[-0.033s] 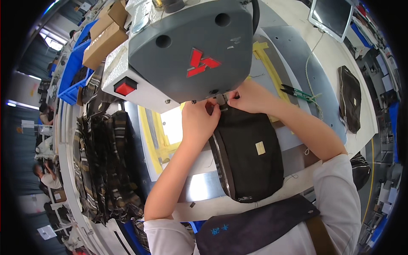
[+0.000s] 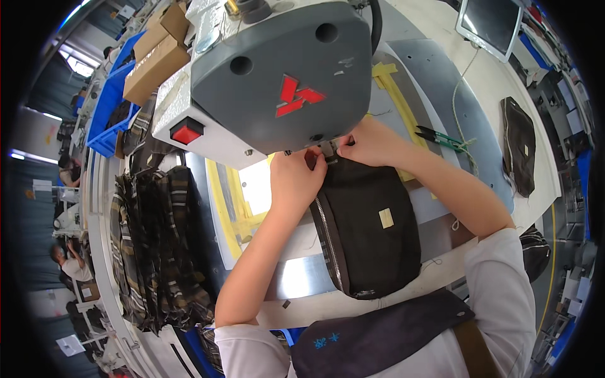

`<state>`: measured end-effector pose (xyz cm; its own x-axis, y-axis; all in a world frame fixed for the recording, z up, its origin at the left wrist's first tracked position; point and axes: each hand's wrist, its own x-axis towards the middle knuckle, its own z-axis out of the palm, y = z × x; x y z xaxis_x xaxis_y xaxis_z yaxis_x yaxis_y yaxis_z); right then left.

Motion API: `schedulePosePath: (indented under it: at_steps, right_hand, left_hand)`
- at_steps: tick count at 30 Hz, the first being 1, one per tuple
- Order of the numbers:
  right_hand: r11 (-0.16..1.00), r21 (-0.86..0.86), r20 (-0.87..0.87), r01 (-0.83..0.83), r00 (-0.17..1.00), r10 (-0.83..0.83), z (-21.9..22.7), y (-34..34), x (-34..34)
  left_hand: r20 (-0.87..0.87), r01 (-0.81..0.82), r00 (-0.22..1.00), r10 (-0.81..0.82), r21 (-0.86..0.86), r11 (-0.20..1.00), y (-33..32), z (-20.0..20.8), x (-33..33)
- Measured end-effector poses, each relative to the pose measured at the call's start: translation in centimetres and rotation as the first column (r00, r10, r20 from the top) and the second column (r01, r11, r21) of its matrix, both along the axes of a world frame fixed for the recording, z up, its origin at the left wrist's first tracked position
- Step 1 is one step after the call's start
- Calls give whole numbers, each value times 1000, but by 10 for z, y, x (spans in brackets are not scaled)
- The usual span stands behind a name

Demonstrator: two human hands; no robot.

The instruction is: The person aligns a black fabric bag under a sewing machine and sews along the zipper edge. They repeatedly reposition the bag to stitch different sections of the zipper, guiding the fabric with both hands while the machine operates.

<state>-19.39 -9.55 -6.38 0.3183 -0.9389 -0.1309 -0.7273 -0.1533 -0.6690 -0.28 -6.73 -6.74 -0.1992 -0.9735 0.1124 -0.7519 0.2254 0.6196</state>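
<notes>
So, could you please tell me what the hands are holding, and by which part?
Both hands, left hand and right hand, pinch the black pouch at its top edge, under the grey sewing machine head.

Black zip pouch at sewing machine head, flat on work plate.

Pouch: black fabric, rounded oblong, lying flat w/ long axis running away from the person; far end tucked under the grey machine head. Metal zipper runs along its left edge, closed as far as visible. Small pale rectangular label on top face, right of centre. Near end rounded, resting at the plate edge. Far end pinched by left hand and right hand, fingertips at the needle area.
</notes>
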Motion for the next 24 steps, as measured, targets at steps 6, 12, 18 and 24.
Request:
schedulePosePath:
  at_steps: [6,12,18,24]
  right_hand:
    - [998,-58,-19,-9,1000,8,-2,-12,3]
    - [999,-33,35,-27,999,29,-4,-17,-3]
    - [998,-64,22,-29,999,31,-11,-20,2]
    - [996,-84,31,-26,999,29,-18,-25,3]
  left_hand:
    - [-39,-5,999,3,-64,998,-8,-7,2]
    - [-62,-24,998,21,-38,999,-8,-9,-4]
    - [-35,-76,996,76,4,997,-9,-8,-3]
    - [18,-88,996,89,-19,996,-13,-10,-5]
